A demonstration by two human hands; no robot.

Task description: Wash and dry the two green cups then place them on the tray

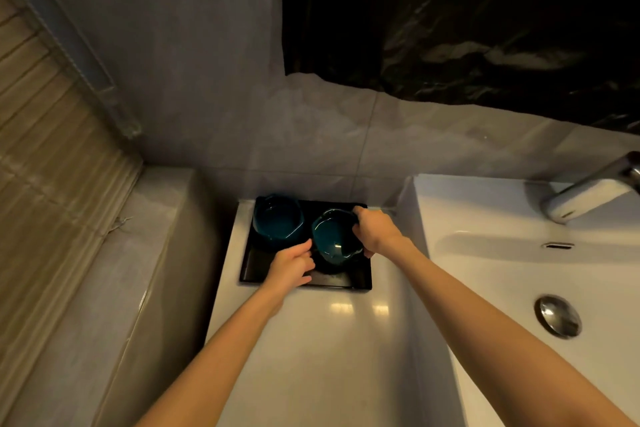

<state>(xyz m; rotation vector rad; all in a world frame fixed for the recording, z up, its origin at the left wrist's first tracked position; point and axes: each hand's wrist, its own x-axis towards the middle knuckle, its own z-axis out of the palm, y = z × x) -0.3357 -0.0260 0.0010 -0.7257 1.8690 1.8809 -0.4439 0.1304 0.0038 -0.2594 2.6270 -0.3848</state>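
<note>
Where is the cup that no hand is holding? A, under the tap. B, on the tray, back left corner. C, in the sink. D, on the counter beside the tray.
B: the free cup stands in the tray's back left corner, while the right hand grips the other cup.

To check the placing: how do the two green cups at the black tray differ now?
The left cup stands upright at the back left of the tray; the right cup is tilted. No hand touches the left cup; the right hand grips the right cup by its rim. Both are dark green with wavy rims.
</note>
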